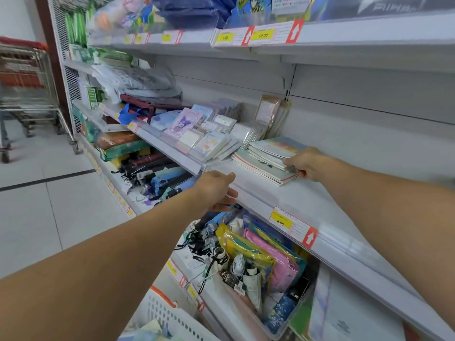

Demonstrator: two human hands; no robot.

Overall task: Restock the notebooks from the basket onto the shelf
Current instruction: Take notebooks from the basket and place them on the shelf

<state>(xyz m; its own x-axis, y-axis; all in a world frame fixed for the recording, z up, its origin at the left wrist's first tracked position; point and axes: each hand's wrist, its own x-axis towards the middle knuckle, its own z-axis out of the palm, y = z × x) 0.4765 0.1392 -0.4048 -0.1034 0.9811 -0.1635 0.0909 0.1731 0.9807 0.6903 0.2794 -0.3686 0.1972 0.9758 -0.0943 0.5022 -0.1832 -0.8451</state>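
**Now at the shelf: 2 hands, 1 stack of notebooks**

Currently the right hand is reaching onto the white shelf and is curling its fingers around the near right corner of the stack of notebooks. The thumb is sitting low at the front edge of the lower books while the fingers are folding over the upper ones, so the hand is gripping the pile. The stack is lying flat on the shelf board in 2 offset layers, a smaller bundle resting on a wider one, pale covers facing up.

The left hand is extending toward the shelf's front rail. Its fingers are lying fairly straight and relaxed along the clear plastic lip, touching it and clutching nothing.

Just left of the stack, packets of small stationery are leaning in rows behind a clear divider, and a brown-backed packet is standing upright against the back wall. A yellow price tag reading 6.00 is sitting on the rail to the right of the left hand. Below that rail, a clear bin is holding folded umbrellas and coloured pouches.

At the bottom edge of the view, the white basket with an orange rim is showing beneath the left forearm, with some pale printed items inside it that are too blurred to identify. A metal shopping trolley is standing at the far left of the aisle.
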